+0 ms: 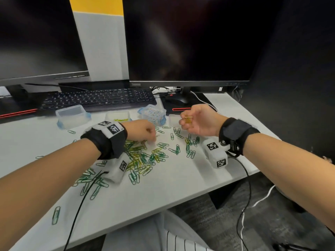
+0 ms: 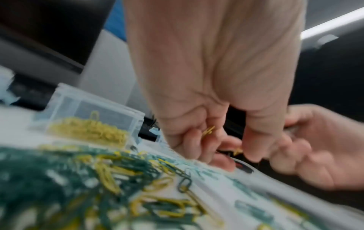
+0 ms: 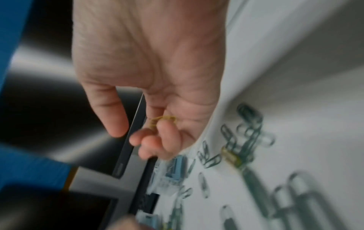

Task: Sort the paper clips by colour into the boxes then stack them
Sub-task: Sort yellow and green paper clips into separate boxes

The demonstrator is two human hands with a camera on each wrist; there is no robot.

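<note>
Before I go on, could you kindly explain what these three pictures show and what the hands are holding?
There is no machine here: a person sorts paper clips with bare hands, wearing one camera on the head and one on each wrist. The large picture looks down from the head; the two blurry ones look along each hand. On the white desk lies a heap of green and yellow clips. Behind it stand small clear boxes: one with yellow clips, one closed box already filled, and an empty box. The left hand is down at the heap, pinching a yellow clip. The right hand is raised, palm up, holding a few yellow ones. Keyboard and monitors stand behind.
</note>
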